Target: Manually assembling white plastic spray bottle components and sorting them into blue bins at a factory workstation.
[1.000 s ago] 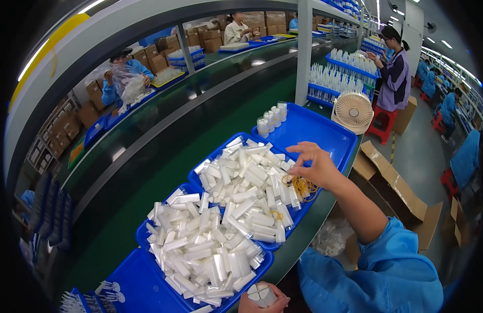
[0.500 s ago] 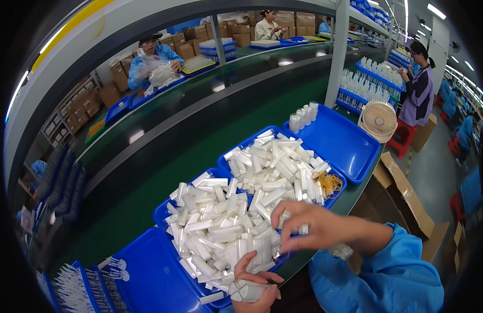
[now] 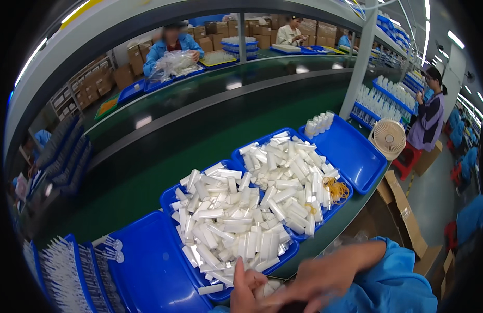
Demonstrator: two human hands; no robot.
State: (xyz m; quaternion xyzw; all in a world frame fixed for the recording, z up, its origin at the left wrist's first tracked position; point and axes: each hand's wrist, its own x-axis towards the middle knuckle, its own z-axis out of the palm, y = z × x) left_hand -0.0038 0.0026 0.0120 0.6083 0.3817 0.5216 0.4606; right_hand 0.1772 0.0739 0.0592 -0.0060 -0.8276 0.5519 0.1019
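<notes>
Wide green conveyor [image 3: 121, 195], w/ a blue tray [image 3: 167, 198] heaped w/ white pieces [image 3: 225, 224] at its near side. R hand [image 3: 320, 274]'s just beyond the tray's near edge, blurred, can't tell if grasping or loose; L hand [image 3: 245, 293]'s curled round a small white bundle [image 3: 269, 288] just L of R's fingers, long axis hidden. Yellow rubber bands [image 3: 335, 191] lie well apart, upper R.
</notes>
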